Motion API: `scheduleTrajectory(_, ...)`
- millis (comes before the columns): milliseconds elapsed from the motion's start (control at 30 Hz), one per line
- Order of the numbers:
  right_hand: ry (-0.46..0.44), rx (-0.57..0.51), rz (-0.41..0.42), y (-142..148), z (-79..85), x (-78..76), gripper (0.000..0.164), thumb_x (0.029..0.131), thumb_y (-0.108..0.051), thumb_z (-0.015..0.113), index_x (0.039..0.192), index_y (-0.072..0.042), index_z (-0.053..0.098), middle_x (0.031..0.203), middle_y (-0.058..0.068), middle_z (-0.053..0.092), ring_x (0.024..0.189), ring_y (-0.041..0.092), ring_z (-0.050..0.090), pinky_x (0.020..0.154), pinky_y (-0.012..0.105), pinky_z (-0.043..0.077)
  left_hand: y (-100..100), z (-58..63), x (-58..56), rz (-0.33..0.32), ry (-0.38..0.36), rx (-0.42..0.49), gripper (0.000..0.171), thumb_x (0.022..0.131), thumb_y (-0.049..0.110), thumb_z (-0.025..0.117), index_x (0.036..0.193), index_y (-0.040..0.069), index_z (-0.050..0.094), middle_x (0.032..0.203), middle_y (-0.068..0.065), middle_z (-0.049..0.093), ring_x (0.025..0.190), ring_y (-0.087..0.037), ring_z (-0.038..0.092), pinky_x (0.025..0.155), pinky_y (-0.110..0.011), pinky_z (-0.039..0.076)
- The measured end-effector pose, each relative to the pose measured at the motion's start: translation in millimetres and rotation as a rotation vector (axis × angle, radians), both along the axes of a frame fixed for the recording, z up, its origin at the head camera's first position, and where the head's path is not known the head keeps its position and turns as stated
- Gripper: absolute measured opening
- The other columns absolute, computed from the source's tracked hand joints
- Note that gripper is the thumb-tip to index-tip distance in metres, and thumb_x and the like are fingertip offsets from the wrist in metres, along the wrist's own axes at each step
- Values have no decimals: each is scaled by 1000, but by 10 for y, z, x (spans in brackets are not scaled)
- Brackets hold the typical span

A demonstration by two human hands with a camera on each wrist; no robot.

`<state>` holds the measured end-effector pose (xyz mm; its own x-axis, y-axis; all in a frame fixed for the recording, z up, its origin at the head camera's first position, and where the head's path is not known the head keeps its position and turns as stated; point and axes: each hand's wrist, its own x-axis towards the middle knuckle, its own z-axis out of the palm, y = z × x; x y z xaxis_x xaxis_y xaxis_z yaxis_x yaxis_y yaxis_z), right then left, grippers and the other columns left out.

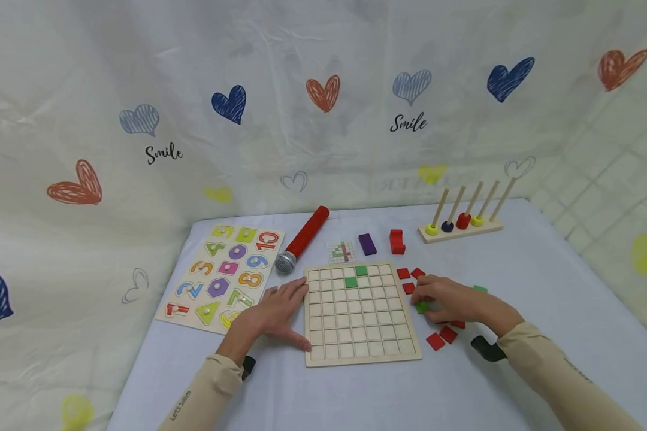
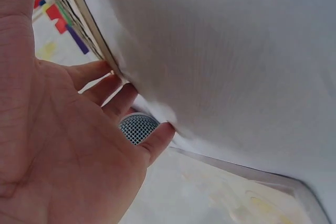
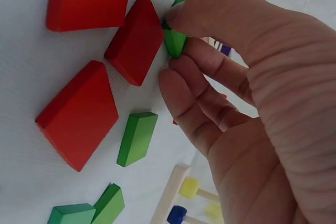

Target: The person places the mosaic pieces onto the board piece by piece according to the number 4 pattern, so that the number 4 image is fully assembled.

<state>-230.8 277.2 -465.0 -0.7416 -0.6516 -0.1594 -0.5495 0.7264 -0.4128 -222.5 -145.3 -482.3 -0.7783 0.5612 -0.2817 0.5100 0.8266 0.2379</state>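
A wooden grid board point(image 1: 362, 362) lies on the table with two green tiles point(image 1: 351, 282) set in its upper cells. My left hand point(image 1: 278, 311) rests against the board's left edge, thumb and fingers spread; its fingertips meet the edge in the left wrist view. To the right of the board, my right hand point(image 1: 453, 299) pinches a green square tile point(image 3: 175, 40) between thumb and forefinger, low over the table. Red tiles point(image 3: 79, 116) and more green tiles point(image 3: 137, 138) lie scattered around that hand, some partly hidden under it in the head view.
A small pattern card point(image 1: 341, 252), a purple block point(image 1: 367, 244) and a red notched block point(image 1: 396, 242) lie behind the board. To the left are a red microphone point(image 1: 306, 235) and a number puzzle point(image 1: 194, 317). A peg stacker point(image 1: 463, 231) stands at the back right.
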Motion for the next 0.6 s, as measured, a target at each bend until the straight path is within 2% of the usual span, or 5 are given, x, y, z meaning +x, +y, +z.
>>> scheduleTrajectory(200, -1, -47, 4, -25, 10, -19, 26, 91, -10, 83, 117, -16, 79, 110, -4, 67, 97, 10, 63, 84, 26, 63, 17, 2, -19, 18, -16, -29, 132, 72, 78, 84, 170, 11, 26, 179, -10, 22, 165, -31, 25, 131, -66, 26)
scheduleTrajectory(600, 37, -133, 64, -228, 29, -79, 25, 93, -6, 79, 117, -10, 76, 106, -1, 66, 91, 14, 62, 80, 28, 62, 28, -15, -34, 30, -10, -28, 131, 72, 77, 86, 169, 12, 28, 179, -10, 23, 165, -31, 25, 131, -66, 26)
